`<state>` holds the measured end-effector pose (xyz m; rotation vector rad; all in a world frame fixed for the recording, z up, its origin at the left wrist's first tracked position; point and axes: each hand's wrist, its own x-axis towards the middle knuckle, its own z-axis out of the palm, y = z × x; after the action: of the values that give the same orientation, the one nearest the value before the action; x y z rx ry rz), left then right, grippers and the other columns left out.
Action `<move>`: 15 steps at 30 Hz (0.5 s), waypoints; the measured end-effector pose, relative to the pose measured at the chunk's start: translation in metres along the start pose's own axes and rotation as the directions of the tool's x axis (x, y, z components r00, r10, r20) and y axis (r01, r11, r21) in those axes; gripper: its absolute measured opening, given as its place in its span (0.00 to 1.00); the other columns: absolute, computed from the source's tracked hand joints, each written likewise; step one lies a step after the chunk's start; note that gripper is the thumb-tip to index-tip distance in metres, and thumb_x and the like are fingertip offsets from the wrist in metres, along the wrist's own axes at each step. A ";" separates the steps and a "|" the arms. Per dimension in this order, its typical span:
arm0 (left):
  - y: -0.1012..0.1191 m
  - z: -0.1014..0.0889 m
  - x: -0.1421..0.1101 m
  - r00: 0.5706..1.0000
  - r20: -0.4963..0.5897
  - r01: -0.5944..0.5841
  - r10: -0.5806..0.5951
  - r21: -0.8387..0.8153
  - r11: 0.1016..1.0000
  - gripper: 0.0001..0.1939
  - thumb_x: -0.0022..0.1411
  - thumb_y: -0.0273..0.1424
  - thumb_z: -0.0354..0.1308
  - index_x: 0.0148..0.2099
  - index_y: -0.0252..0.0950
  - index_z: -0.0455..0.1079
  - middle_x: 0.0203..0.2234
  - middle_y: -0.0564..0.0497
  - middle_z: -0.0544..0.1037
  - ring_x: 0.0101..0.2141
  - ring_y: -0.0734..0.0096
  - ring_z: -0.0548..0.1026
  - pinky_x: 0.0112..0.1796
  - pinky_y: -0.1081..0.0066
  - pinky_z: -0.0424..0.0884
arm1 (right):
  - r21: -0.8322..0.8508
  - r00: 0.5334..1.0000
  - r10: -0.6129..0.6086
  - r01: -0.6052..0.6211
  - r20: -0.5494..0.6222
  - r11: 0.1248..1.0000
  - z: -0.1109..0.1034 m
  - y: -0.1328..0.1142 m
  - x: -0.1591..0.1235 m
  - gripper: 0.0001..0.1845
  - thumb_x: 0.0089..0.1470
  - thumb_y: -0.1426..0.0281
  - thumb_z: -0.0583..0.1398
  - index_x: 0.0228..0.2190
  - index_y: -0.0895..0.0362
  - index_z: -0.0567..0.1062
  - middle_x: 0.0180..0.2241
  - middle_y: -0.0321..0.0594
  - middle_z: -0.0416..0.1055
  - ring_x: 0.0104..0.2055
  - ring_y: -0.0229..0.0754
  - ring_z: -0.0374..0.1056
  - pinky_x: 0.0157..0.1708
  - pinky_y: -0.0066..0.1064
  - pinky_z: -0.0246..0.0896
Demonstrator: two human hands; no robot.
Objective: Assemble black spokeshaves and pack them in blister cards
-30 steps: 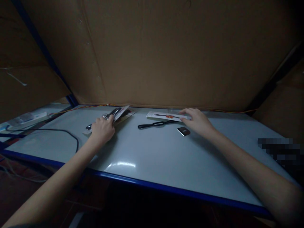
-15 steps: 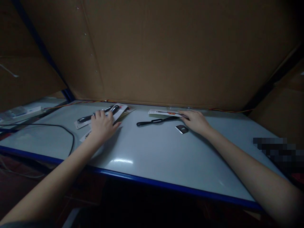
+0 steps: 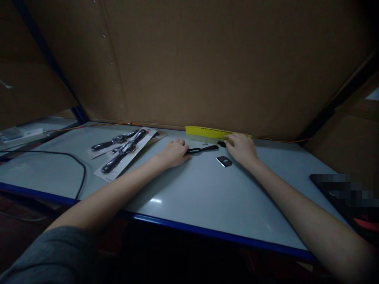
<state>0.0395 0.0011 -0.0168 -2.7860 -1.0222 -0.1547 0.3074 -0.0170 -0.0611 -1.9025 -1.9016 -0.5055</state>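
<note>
My left hand [image 3: 174, 153] is closed round the left handle of a black spokeshave body [image 3: 204, 149], which lies on the table. At the back, my right hand [image 3: 241, 146] grips a card [image 3: 207, 133], its yellow side with a line of dark print facing me, tilted up from the tabletop. Small metal screws [image 3: 205, 142] and a small black part [image 3: 221, 144] lie below the card, close to my right fingers. In front of the right hand rests a dark blade [image 3: 224, 161] with a bright edge and a slot.
On the left lie several carded packs with black spokeshaves [image 3: 120, 156], overlapping. A black cable [image 3: 84, 169] curves over the grey table [image 3: 189, 197], which has a blue front edge. A cardboard wall [image 3: 192, 67] stands behind; a dark object [image 3: 337, 193] sits at the right.
My left hand has left the carded packs and moved right to the spokeshave body. The card in my right hand has turned to show its yellow side; small parts now show beneath it.
</note>
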 end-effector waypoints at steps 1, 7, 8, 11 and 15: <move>-0.001 0.001 0.004 1.000 0.016 0.017 -0.016 -0.041 0.999 0.19 0.62 0.39 0.47 0.46 0.31 0.70 0.43 0.39 0.71 0.45 0.56 0.67 0.45 0.62 0.62 | 0.003 0.999 -0.021 0.021 0.029 1.000 0.003 0.002 0.000 0.18 0.57 0.65 0.50 0.43 0.56 0.74 0.44 0.46 0.71 0.48 0.49 0.63 0.43 0.40 0.56; -0.015 -0.008 0.020 0.944 0.306 0.203 -0.127 -0.233 0.951 0.19 0.56 0.37 0.54 0.46 0.29 0.71 0.42 0.41 0.75 0.41 0.63 0.71 0.39 0.73 0.64 | 0.028 0.983 -0.087 0.084 0.164 0.996 0.008 0.007 -0.001 0.18 0.57 0.64 0.50 0.42 0.55 0.76 0.44 0.43 0.73 0.45 0.45 0.67 0.41 0.34 0.59; -0.018 -0.011 0.022 0.924 0.366 0.211 -0.108 -0.254 0.944 0.19 0.54 0.38 0.56 0.45 0.31 0.73 0.39 0.44 0.77 0.38 0.66 0.73 0.36 0.75 0.64 | 0.029 0.980 -0.096 0.092 0.177 0.995 0.005 0.007 -0.002 0.17 0.57 0.65 0.51 0.41 0.55 0.76 0.43 0.42 0.73 0.44 0.44 0.68 0.40 0.32 0.59; -0.024 -0.018 0.023 0.882 0.466 0.233 -0.075 -0.291 0.928 0.21 0.49 0.41 0.59 0.42 0.31 0.74 0.33 0.48 0.78 0.32 0.69 0.73 0.31 0.76 0.64 | 0.004 0.976 -0.102 0.104 0.194 0.995 -0.004 0.003 -0.003 0.16 0.56 0.69 0.50 0.39 0.54 0.77 0.41 0.42 0.75 0.42 0.45 0.69 0.37 0.32 0.59; -0.025 -0.024 0.019 0.832 0.553 0.259 -0.038 -0.327 0.909 0.18 0.44 0.40 0.60 0.31 0.30 0.74 0.24 0.48 0.74 0.27 0.68 0.69 0.30 0.72 0.63 | -0.044 0.985 -0.068 0.076 0.159 0.996 -0.016 -0.006 -0.005 0.18 0.57 0.72 0.47 0.40 0.55 0.74 0.38 0.46 0.75 0.39 0.48 0.70 0.33 0.33 0.57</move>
<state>0.0369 0.0275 0.0127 -3.1920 -1.4835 0.4973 0.3023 -0.0299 -0.0495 -1.9634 -2.0821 -0.4398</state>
